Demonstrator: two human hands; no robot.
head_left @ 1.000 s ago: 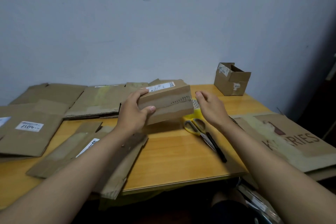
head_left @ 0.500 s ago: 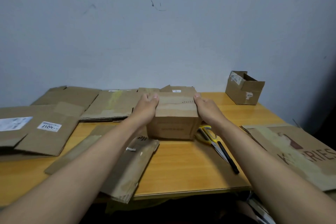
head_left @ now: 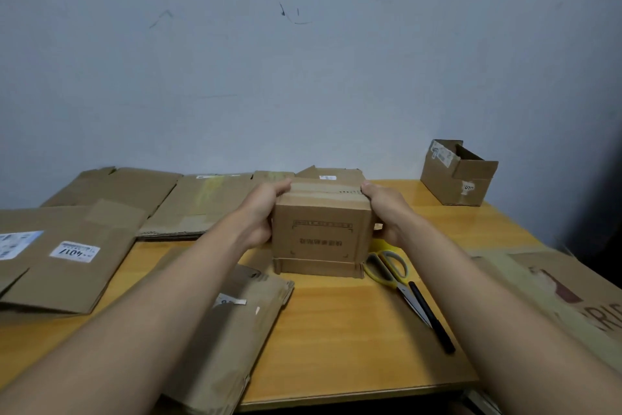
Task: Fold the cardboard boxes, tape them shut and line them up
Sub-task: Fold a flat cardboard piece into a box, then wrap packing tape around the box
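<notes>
A small brown cardboard box [head_left: 319,239] stands upright on the wooden table [head_left: 353,330], its printed front face towards me and its top closed. My left hand [head_left: 261,212] grips its left side, with the thumb on the top edge. My right hand [head_left: 385,212] grips its right side the same way. Yellow-handled scissors [head_left: 392,271] and a black pen [head_left: 432,318] lie on the table just right of the box. An open folded box [head_left: 457,174] stands at the far right by the wall.
Flattened cardboard boxes lie across the left: one with a white label [head_left: 64,253], one under my left forearm [head_left: 232,330], others along the wall [head_left: 202,202]. A large printed flat carton [head_left: 555,286] hangs over the table's right edge. The wall stands close behind.
The box was tilted in my left hand alone. Both hands have since closed on its sides and set it upright on the table, printed face towards me.
</notes>
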